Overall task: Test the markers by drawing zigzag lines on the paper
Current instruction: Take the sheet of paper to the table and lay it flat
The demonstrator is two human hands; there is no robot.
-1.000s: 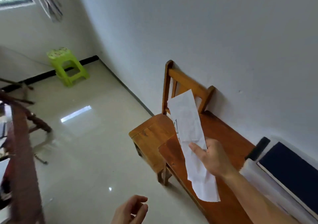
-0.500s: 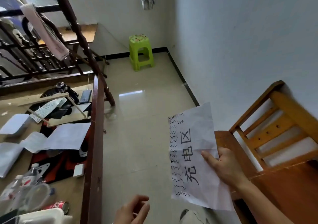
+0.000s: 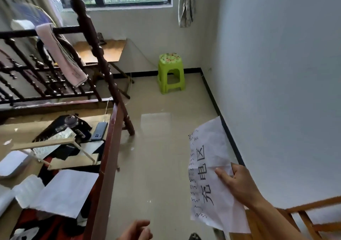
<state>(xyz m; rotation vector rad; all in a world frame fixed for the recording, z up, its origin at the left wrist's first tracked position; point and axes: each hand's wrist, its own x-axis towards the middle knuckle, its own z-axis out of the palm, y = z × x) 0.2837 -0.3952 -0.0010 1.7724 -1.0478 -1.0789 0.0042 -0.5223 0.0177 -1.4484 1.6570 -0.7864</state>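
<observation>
My right hand point(image 3: 239, 184) grips a creased white sheet of paper point(image 3: 210, 168) by its right edge and holds it in the air at lower right. The sheet bears large black characters and a column of short zigzag marks down its left side. My left hand point(image 3: 136, 230) shows only partly at the bottom edge, fingers loosely curled, with nothing visible in it. No marker is clearly visible.
On the left stands a dark wooden bed frame point(image 3: 108, 155) with loose white sheets point(image 3: 66, 191), a phone point(image 3: 99, 131) and clutter. A green plastic stool point(image 3: 170, 73) stands by the far wall. A wooden chair point(image 3: 302, 219) sits at lower right. Glossy tile floor lies between.
The view has swung left from the chair toward the bed. My right hand has lifted the paper off the chair and carried it along, its marked face now showing.
</observation>
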